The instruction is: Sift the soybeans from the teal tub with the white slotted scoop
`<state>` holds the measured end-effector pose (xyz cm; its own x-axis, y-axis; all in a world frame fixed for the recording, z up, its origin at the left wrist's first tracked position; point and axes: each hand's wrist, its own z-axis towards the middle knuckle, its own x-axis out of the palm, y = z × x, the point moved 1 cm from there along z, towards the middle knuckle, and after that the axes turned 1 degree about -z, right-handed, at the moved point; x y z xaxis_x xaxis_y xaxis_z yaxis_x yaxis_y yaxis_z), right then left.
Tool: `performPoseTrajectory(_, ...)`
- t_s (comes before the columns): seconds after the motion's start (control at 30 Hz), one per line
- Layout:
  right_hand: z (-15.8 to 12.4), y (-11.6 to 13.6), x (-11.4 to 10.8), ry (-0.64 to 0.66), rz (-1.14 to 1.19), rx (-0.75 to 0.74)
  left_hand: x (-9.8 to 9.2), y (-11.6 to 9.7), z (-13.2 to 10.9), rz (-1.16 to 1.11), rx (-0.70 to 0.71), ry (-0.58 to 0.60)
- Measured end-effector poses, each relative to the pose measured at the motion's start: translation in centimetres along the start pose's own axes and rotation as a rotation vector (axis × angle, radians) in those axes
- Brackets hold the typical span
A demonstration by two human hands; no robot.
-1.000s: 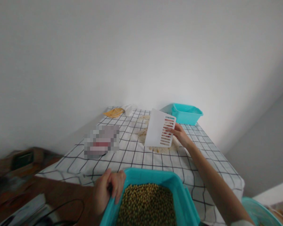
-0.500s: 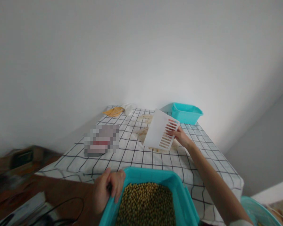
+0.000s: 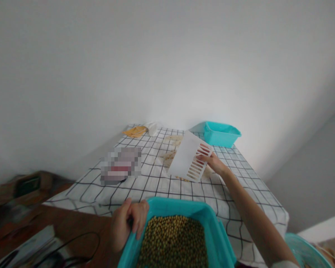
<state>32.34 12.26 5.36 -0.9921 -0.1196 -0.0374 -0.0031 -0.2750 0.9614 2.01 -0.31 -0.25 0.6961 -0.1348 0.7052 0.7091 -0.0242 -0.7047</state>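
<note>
My right hand (image 3: pixel 213 162) grips a thin white plastic board (image 3: pixel 182 156) by its slotted right edge and holds it tilted over the table. Under and behind the board, partly hidden, are clear packets with pale brown contents (image 3: pixel 169 156). My left hand (image 3: pixel 131 220) is curled over the left rim of a teal plastic bin (image 3: pixel 181 204) at the near edge of the table. Round yellow-green beans (image 3: pixel 173 240) fill much of that bin; its near end is out of view.
A second teal bin (image 3: pixel 222 140) stands at the table's back right. Yellow folded cloth (image 3: pixel 135 131) and a white crumpled item (image 3: pixel 153 128) lie at the back left. A blurred-out object (image 3: pixel 120 166) is on the checked tablecloth (image 3: pixel 147 186). A teal basin (image 3: pixel 303 247) stands lower right.
The slotted end of the white board has dipped slightly toward me in my right hand. My left hand stays on the bin's rim.
</note>
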Motion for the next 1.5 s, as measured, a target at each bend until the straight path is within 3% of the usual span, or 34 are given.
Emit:
performPoseTrajectory(0.2, 0.3, -0.2, -0.1, 0.037, -0.040, -0.011, -1.8, 0.3, 1.0, 0.016, 0.006, 0.226)
performPoseTrajectory(0.33, 0.3, -0.2, 0.1, 0.088, -0.090, -0.005, -0.8, 0.5, 0.6, -0.066, 0.057, 0.075)
performPoseTrajectory(0.47, 0.2, -0.5, 0.0, 0.121, -0.129, 0.010, 0.3, 0.4, 0.1, -0.082, 0.071, 0.011)
performPoseTrajectory(0.8, 0.2, -0.5, -0.2, 0.124, -0.147, 0.008, 0.5, 0.0, 0.0, 0.020, 0.099, 0.014)
performPoseTrajectory(0.97, 0.0, -0.1, 0.3, 0.179, -0.158, 0.034, -1.0, 0.0, 0.7, 0.065, 0.082, 0.218)
performPoseTrajectory(1.03, -0.1, 0.0, 0.5, 0.192, -0.156, 0.040, -1.3, -0.2, 0.8, 0.098, 0.071, 0.242)
performPoseTrajectory(1.23, -0.1, 0.0, 0.5, 0.170, -0.135, 0.037, -0.1, -0.5, 0.2, 0.113, 0.092, 0.114)
performPoseTrajectory(1.5, 0.6, -0.6, -0.7, 0.131, -0.137, 0.061, 0.2, -0.6, 0.1, 0.134, 0.089, 0.090)
